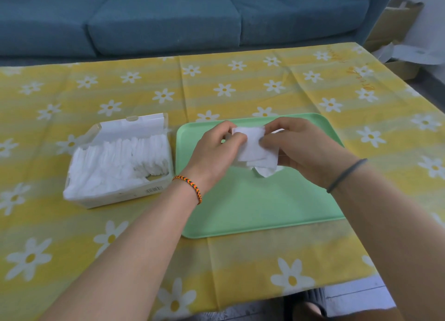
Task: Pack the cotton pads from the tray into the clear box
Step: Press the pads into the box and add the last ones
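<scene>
- Green tray (pixel 260 207), flat with rounded corners and a low rim, lies on the table (pixel 240 260); its near half is bare, and open cloth lies beyond its far and near edges
- Yellow cloth with white daisies covers the table, creased in straight fold lines; its near edge ends just short of the frame's bottom
- Soft white pads (pixel 255 149), square and thin, are bunched in a small stack above the tray's middle, lower corners drooping unevenly
- Left hand (pixel 216 149) pinches the stack's left edge, fingers curled together on it; a braided band circles that wrist
- Right hand (pixel 301 147) grips the stack's right side, thumb on top, fingers curled under; a dark band sits on that wrist
- Clear box (pixel 118 161), rigid with lid tipped back, stands just left of the tray, nearly full of upright pads in rows
- Blue sofa (pixel 168 19) runs beyond the tray, past the table's far edge
</scene>
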`<state>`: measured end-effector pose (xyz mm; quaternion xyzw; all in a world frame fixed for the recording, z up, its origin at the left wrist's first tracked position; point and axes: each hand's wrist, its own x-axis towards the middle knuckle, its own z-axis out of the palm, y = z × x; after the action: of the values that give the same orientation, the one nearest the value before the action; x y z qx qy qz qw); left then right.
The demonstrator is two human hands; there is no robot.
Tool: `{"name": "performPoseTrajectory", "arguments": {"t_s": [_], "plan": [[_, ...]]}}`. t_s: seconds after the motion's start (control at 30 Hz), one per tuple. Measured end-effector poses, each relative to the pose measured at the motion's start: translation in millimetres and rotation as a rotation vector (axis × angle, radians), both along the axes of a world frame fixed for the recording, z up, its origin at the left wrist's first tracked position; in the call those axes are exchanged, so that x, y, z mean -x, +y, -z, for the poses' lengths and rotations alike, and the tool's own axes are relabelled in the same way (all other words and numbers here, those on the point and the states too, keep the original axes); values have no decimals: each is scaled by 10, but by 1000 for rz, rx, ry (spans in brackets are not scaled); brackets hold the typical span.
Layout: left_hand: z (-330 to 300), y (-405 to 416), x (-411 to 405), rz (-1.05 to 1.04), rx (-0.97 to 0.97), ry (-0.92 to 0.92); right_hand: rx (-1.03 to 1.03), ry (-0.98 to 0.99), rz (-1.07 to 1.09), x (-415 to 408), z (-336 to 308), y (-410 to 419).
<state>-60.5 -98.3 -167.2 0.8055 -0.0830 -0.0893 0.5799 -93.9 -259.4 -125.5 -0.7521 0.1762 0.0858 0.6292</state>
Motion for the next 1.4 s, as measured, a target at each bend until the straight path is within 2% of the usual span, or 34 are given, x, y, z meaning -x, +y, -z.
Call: {"name": "performPoseTrajectory", "arguments": {"t_s": [0.23, 0.4, 0.43, 0.5, 0.57, 0.6, 0.77, 0.9, 1.1, 1.17, 1.23, 1.4], "plan": [[83, 17, -49, -25, -45, -41, 41, 7, 25, 7, 18, -85], [82, 58, -37, -39, -88, -82, 253, -90, 197, -14, -7, -237], [81, 66, -34, -37, -101, -98, 220, -125, 249, -19, -36, -261], [80, 69, -29, -14, -113, -119, -2, -187, 264, -19, -105, -238], [81, 55, -25, 24, -103, -126, -174, -215, 151, 12, -155, -110], [83, 40, -24, 40, -100, -134, -155, -216, 89, 19, -142, -48], [63, -10, -20, 28, -70, -57, 304, -219, 56, -32, 23, 94], [-3, -28, -11, -11, 17, 56, 319, -232, 86, -47, 92, 100], [45, -21, 22, 47, -71, -7, 311, -189, 112, -92, 143, 12], [64, 8, 0, 30, -117, -2, 514, -142, 98, -80, 183, -101], [59, 37, -10, 11, -153, -19, 741, -66, -5, -26, 270, -175], [57, 38, -5, 33, -194, -81, 1009, 36, -422, 74, 451, -65]]}}
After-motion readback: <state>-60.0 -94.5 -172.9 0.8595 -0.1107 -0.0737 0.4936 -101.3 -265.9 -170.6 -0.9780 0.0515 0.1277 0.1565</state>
